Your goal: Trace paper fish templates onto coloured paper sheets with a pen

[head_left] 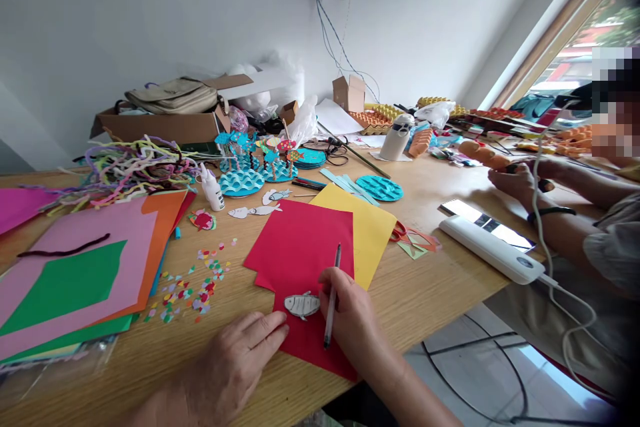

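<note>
My right hand (350,310) grips a clear-barrelled pen (332,307) over the red paper (305,240). Beside these fingers lies a small white fish cutout (301,305) with dark drawn lines, flat on the red sheet. My left hand (250,347) rests flat with fingers stretched out, its fingertips at the left edge of the red paper. Yellow paper (379,227) sticks out from under the red. Red-handled scissors (399,231) lie to its right, by green and orange paper scraps (417,244). More white fish cutouts (255,211) lie behind the red sheet.
Coloured sheets (95,280) and confetti bits (200,287) lie leftward, near a glue bottle (213,188) and pipe cleaners (135,170). Blue fish decorations (243,180) stand behind. At right are a white power bank (490,250), a phone (485,223) and another person's hands (523,180).
</note>
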Tool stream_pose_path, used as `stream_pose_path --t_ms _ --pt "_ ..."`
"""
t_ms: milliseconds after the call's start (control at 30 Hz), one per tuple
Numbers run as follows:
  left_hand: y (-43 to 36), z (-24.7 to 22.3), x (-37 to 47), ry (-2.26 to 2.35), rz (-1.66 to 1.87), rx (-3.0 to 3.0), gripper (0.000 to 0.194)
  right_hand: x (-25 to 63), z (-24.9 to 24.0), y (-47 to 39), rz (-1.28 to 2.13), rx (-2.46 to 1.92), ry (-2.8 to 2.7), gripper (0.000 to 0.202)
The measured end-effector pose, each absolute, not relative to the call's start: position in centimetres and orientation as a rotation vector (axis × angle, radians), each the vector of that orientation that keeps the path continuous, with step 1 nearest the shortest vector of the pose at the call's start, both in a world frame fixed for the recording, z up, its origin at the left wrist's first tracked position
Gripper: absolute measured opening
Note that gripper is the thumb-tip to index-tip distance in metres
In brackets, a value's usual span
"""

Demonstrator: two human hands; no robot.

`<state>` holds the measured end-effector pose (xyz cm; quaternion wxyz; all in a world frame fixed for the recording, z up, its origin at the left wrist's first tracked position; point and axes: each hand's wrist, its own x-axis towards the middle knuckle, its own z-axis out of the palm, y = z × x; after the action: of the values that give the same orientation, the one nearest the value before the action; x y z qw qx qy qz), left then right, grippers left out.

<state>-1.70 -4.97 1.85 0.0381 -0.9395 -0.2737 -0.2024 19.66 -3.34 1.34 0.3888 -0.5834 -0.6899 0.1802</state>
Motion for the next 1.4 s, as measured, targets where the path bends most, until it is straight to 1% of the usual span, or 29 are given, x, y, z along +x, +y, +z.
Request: stream_pose_path --t_ms 100,167,333,633,767,900,1067,1233,1400 --pt "-5.0 1.3 -1.3 -0.92 -0.52 -2.911 0.058 19.3 1.4 -3.7 0.428 -1.518 -1.799 0.026" --pt "-5.0 0.9 -1.1 -0.943 -0.503 -2.904 0.056 19.1 1.5 -3.9 0.414 -1.556 -1.827 0.027" --pt "-4.8 0.1 -0.6 -0.929 -0.527 -2.867 0.048 18.6 1.8 -4.4 0.399 -1.655 -1.901 0.026" --pt "-4.7 -0.7 -0.5 -0.951 -0.61 -2.892 0.049 18.6 2.4 -4.5 0.467 -1.744 -1.983 0.025" --pt "-4.4 -0.8 -0.7 -0.996 -0.645 -2.909 0.055 19.2 2.4 -4.6 0.534 -1.676 -2.001 0.022" --pt "-3.7 0.1 -1.0 -1.03 -0.663 -3.007 0.063 20.0 2.6 -4.7 0.615 -1.589 -2.026 0.02" --pt "-3.1 1.0 -1.0 -1.02 -0.688 -3.054 0.057 20.5 3.1 -4.7 0.701 -1.557 -2.069 0.024" --pt "-3.1 0.9 -0.8 -0.99 -0.711 -3.023 0.052 20.9 3.1 -4.6 0.711 -1.537 -2.114 0.022" --pt "-3.2 1.2 -0.8 -0.96 -0.717 -3.012 0.047 22.2 3.2 -4.4 0.63 -1.536 -2.079 0.02"
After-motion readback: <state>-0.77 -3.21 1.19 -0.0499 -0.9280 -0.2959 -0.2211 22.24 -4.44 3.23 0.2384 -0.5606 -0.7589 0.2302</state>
